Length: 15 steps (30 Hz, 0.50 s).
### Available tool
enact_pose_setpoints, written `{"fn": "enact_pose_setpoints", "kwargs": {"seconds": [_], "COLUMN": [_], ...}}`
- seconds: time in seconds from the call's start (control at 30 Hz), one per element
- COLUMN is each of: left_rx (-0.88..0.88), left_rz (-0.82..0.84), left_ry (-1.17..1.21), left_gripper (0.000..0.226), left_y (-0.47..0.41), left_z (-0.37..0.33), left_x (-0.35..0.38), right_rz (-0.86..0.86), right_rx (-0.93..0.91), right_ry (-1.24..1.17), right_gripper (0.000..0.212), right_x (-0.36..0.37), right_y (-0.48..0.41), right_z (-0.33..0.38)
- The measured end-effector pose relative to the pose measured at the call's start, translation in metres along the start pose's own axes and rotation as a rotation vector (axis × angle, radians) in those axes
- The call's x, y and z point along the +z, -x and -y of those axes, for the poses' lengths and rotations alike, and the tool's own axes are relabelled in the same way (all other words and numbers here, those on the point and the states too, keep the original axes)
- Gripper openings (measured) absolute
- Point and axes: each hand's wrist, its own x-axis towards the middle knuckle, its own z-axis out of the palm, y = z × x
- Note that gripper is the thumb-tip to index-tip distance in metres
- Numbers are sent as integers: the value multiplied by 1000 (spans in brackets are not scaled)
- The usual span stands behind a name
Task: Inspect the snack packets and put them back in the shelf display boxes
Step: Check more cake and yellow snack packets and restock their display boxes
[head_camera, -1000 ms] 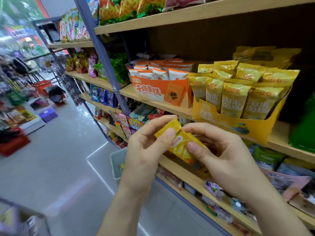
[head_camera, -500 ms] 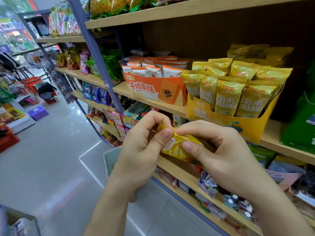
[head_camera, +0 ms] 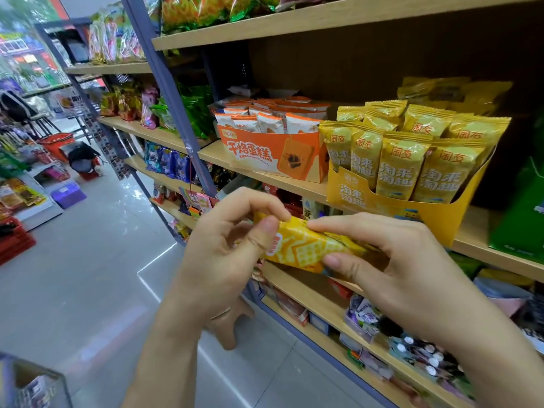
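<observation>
Small yellow foil snack packet held level below the yellow cardboard display box, printed face up, likely for checking. Left hand pinches one end; right hand clamps the other end.

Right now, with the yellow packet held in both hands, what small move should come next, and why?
Probably lift the packet up and right toward the yellow box. Both the left hand and the right hand pinch it below that shelf, and its colour matches the packets standing in the box.
</observation>
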Motion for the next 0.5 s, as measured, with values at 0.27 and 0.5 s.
{"fn": "enact_pose_setpoints", "kwargs": {"seconds": [0.27,0.5], "left_rx": [64,117], "left_rz": [-79,-335], "left_ry": [-270,-284], "left_gripper": [26,21], "left_y": [2,5], "left_z": [0,3], "left_x": [-8,-15], "right_rz": [32,21], "right_rx": [-40,-60], "right_ry": [125,484], "right_gripper": [40,45], "right_x": [4,-10], "right_y": [-5,-1], "right_z": [5,16]}}
